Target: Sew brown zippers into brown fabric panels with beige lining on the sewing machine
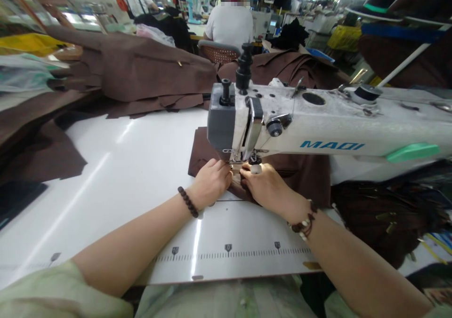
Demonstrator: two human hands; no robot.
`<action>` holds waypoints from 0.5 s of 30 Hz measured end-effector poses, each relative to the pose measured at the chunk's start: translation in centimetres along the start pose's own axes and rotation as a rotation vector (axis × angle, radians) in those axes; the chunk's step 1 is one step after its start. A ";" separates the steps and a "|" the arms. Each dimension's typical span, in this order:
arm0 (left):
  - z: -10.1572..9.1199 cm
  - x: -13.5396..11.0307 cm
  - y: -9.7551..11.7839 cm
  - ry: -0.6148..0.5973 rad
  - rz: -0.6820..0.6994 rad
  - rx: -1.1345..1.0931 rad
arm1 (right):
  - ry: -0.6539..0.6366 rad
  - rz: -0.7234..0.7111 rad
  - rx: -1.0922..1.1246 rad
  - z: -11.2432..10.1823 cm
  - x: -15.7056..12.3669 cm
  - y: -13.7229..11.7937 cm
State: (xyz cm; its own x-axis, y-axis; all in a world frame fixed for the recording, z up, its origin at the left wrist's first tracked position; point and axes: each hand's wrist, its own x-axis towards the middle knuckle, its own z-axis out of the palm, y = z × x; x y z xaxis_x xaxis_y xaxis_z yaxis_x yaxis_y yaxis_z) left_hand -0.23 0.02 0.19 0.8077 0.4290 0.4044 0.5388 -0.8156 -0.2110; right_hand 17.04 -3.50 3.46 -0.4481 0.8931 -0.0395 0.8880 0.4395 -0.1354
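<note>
My left hand [212,181] is at the left of the sewing machine's needle area, its fingers bent together over the edge of a piece of brown fabric [300,174]. On the other side, my right hand [266,186] has its fingers closed on the same fabric, with a pale ring or band on one finger. Between the fingertips shows a narrow tan strip [237,168] with a small metallic bit; its kind is hard to make out. The white sewing machine [339,125] stands over the fabric, its presser foot and needle just beyond my fingertips.
Brown fabric panels [151,68] lie heaped along the table's back and left. A dark brown bag-like piece [384,219] with zipper pulls sits at the right. The white table [123,191] has a ruler scale along its front edge. Ahead, a person in white [229,24] sits facing away.
</note>
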 end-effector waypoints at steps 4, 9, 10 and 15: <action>-0.4 0.1 0.2 -0.089 -0.057 -0.051 | 0.041 0.035 -0.013 -0.3 -0.1 -0.8; -3.0 -0.4 0.2 -0.342 -0.129 -0.158 | 0.036 0.004 0.048 0.0 -0.4 -0.4; -3.6 -0.5 0.1 -0.378 -0.132 -0.199 | 0.033 -0.006 0.041 0.1 -0.5 -0.3; -5.3 -0.5 -0.9 -0.399 -0.128 -0.393 | 0.030 0.013 -0.051 0.6 -0.8 -1.2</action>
State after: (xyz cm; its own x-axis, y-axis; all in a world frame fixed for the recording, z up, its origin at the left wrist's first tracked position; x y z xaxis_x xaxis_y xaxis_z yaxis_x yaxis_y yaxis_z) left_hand -2.44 -1.51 4.93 0.8109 0.5848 0.0218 0.5703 -0.7981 0.1946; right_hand 16.23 -4.80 3.04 -0.4342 0.9007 -0.0112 0.8980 0.4318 -0.0848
